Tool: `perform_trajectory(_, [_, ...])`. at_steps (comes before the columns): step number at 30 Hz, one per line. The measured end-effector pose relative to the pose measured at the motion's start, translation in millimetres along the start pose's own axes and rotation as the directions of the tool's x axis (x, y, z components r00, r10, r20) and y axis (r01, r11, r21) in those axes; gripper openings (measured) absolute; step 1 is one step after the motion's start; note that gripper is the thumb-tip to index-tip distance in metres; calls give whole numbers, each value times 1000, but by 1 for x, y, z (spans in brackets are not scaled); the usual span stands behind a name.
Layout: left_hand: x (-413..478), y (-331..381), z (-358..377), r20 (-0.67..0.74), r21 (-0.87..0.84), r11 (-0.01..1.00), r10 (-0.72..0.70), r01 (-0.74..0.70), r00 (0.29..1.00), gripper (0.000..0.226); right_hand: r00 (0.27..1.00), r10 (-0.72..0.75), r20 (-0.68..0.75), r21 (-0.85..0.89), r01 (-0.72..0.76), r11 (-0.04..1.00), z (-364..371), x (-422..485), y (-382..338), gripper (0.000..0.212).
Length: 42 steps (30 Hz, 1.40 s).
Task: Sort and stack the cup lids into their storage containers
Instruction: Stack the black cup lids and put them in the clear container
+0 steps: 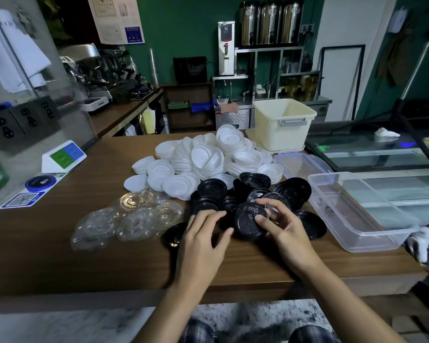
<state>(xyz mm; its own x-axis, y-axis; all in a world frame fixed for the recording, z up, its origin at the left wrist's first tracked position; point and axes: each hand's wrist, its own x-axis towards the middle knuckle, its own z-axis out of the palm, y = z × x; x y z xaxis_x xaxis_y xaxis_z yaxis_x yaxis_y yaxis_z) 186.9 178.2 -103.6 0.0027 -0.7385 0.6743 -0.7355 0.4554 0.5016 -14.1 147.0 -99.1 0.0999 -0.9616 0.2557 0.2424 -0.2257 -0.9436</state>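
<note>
Café or drink shop, staff side. Espresso machine [97, 68] on the left side counter. Three steel drink dispensers [270, 23] and a white hot-water boiler [226, 48] at the back. Disposable cup lids [208, 154] heaped mid wooden counter [60, 243]. QR code sticker [22, 199] at its left edge. Probably a glass display case [382, 154] at right.

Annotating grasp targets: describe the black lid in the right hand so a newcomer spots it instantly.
On the wooden counter, black lids lie piled nearer than the white lids. At that pile's near edge the right hand pinches one black lid: alone lifted, tilted toward the camera, its flip tab showing.
</note>
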Motion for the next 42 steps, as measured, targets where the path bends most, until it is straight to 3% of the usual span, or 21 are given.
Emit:
perform_trajectory(3, [11, -31, -10, 97, 294, 947, 105, -130, 990, 33, 999, -28, -34, -76, 26, 997, 2, 1, 2, 30])
perform_trajectory(8, [20, -40, -15, 144, 347, 915, 166, -206, 976, 22, 999, -16, -43, -105, 12, 994, 2, 0, 2, 28])
perform_trajectory(15, [29, -36, -21, 122, 171, 982, -104, 83, 987, 28, 998, -43, -47, -134, 36, 990, 3, 0, 1, 30])
perform_trajectory(18, [31, -28, -24, 105, -4, 986, -168, 169, 980, 25, 997, -54, -46, -141, 47, 989, 3, 0, 1, 33])
perform_trajectory(20, [30, -19, -28, 114, -197, 940, -260, 278, 959, 19, 998, -54, -41, -142, 48, 989, 1, 0, 2, 34])
perform_trajectory(25, [22, 2, -26, 231, -571, 696, -372, 435, 899, 36, 998, -47, -32, -147, 42, 988, 1, -1, 0, 34])
perform_trajectory(30, [18, 7, -3, 276, -507, 741, -344, 440, 898, 39, 998, 62, 11, 18, -62, 998, -4, 0, -2, 31])
perform_trajectory(36, [11, 17, 10, 199, -378, 846, -322, 376, 926, 32, 1000, -8, 23, -64, 9, 998, 0, -5, -4, 33])
perform_trajectory(39, [15, 14, 7, 175, -406, 826, -349, 391, 920, 22, 1000, -6, 29, -70, 8, 998, 0, -3, -2, 36])
perform_trajectory(42, [24, 11, 3, 261, -474, 749, -383, 464, 886, 22, 999, -9, 45, -33, 10, 999, 0, -3, -1, 38])
